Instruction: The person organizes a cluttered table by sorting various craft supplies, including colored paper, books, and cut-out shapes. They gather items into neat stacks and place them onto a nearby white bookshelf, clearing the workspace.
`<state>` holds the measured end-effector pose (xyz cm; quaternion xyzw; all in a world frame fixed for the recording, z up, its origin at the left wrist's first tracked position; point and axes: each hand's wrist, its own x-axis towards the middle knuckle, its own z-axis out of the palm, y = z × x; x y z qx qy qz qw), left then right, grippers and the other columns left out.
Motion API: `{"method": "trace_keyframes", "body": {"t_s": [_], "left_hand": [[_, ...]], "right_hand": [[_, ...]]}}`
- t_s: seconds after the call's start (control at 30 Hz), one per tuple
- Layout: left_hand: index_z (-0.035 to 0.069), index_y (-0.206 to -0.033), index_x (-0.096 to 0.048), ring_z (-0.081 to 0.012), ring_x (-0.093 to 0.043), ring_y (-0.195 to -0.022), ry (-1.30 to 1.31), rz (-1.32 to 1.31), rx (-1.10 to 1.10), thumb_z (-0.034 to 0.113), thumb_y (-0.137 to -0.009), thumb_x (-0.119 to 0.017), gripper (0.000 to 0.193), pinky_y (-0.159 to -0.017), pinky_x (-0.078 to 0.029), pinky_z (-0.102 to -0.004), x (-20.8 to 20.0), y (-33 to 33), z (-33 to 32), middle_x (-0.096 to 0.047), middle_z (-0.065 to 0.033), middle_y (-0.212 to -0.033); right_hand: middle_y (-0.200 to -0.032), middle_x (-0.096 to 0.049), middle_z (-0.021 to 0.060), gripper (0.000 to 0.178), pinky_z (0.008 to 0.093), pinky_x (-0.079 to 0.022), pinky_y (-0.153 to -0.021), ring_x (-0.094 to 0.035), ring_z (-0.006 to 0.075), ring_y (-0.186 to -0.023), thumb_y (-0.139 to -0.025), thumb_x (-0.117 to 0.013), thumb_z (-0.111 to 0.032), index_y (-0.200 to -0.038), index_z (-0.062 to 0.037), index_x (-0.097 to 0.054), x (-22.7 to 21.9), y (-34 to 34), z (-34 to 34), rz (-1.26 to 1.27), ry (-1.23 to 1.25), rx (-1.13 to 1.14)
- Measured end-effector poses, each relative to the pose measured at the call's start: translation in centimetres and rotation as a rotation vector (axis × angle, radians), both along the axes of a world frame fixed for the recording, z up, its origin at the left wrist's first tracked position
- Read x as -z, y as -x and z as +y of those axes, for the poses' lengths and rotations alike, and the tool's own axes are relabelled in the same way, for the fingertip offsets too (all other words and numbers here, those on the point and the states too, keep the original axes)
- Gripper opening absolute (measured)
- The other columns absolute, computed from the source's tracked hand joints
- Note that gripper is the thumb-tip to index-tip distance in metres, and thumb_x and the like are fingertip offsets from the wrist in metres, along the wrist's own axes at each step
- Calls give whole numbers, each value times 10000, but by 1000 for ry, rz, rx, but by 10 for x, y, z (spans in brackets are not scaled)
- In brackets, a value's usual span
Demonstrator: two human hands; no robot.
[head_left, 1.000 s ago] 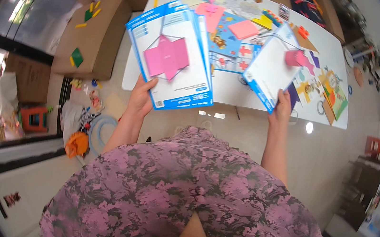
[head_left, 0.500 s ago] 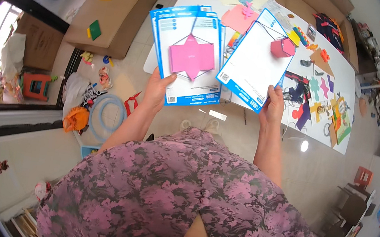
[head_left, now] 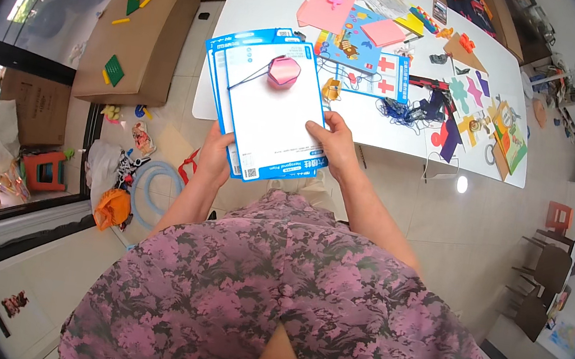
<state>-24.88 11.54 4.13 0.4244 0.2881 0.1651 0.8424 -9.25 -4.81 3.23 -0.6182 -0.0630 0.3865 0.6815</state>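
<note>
Over the near edge of the table, my left hand (head_left: 215,152) grips a stack of blue-edged cards (head_left: 217,61) by its lower left side. On top lies a white card with a blue border (head_left: 266,122), covering most of the stack. A pink hexagonal prism (head_left: 284,75) with a dark cord running to the left shows on its upper part. My right hand (head_left: 336,142) is closed on this top card's right edge, thumb on its face. The fingers behind the cards are partly hidden.
A white table (head_left: 271,3) bears pink paper sheets (head_left: 326,12), a blue booklet (head_left: 357,40), a card with red cross shapes (head_left: 385,76), dark blue cords (head_left: 405,111) and coloured cut-outs. At the left stand a brown sofa (head_left: 152,45) and an orange stool (head_left: 45,169).
My right hand has brought its prism card leftward onto the stack, covering the pink star-shaped piece. The stack has shifted slightly left and down. The view has turned, uncovering more of the table.
</note>
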Motion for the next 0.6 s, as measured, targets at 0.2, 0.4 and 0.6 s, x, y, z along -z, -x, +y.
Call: {"method": "trace_keyframes", "body": {"t_s": [0.2, 0.4, 0.6], "left_hand": [[-7, -1218, -379, -226, -594, -978, -7, 48, 52, -3, -852, -400, 367, -811, -511, -335, 8, 4, -4, -542, -155, -1116], [-5, -1236, -369, -225, -590, -994, 47, 40, 3, 27, -875, -400, 364, -795, -521, -333, 7, 8, -3, -535, -156, -1134], [6, -1285, -324, -239, -581, -1021, 98, 35, -13, 103, -917, -428, 395, -810, -522, -344, 3, 10, -2, -508, -168, -1181]], "right_hand": [[-970, -597, 117, 416, 260, -485, -703, -591, 146, -832, -760, -641, -46, -1107, 12, -417, 11, 12, -3, -102, 39, -2], [-955, -593, 132, 446, 268, -487, -716, -584, 156, -875, -750, -643, -47, -1116, 32, -402, 3, 7, 7, -252, 81, -60], [-1007, -581, 149, 474, 282, -476, -763, -588, 179, -881, -753, -643, -69, -1148, 19, -395, 8, 3, 15, -275, 106, -131]]}}
